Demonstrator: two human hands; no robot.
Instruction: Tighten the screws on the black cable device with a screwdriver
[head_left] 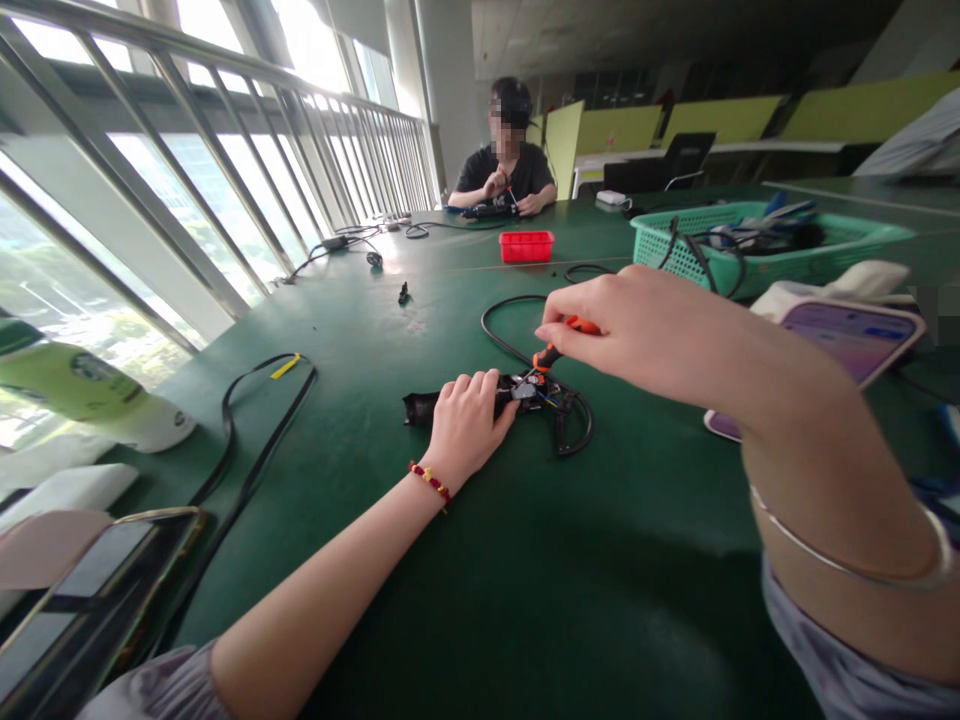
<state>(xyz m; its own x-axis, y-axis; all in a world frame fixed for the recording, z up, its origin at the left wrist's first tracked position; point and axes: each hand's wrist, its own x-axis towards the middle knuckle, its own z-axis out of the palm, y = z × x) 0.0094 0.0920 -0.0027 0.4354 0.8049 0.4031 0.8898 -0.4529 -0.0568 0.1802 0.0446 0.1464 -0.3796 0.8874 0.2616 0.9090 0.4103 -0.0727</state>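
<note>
On the green table lies a long black device [421, 407] whose right end is opened up, with thin wires and small parts showing. My left hand [469, 415] is wrapped over its middle and presses it to the table. In my right hand [637, 325] is a screwdriver [546, 357] with an orange and black handle, held tilted from above. Its shaft slants down to the left, and the tip meets the device's opened part near my left thumb. A black cable [589, 425] loops from the device's right end.
A red tray [526, 247] and a small black part [403, 293] lie ahead. A green basket [832, 235] with cables and tools stands at right, a phone [855, 335] before it. At left are a bottle [82, 385], a phone [97, 600] and a black strap [262, 460]. A person [506, 165] works opposite.
</note>
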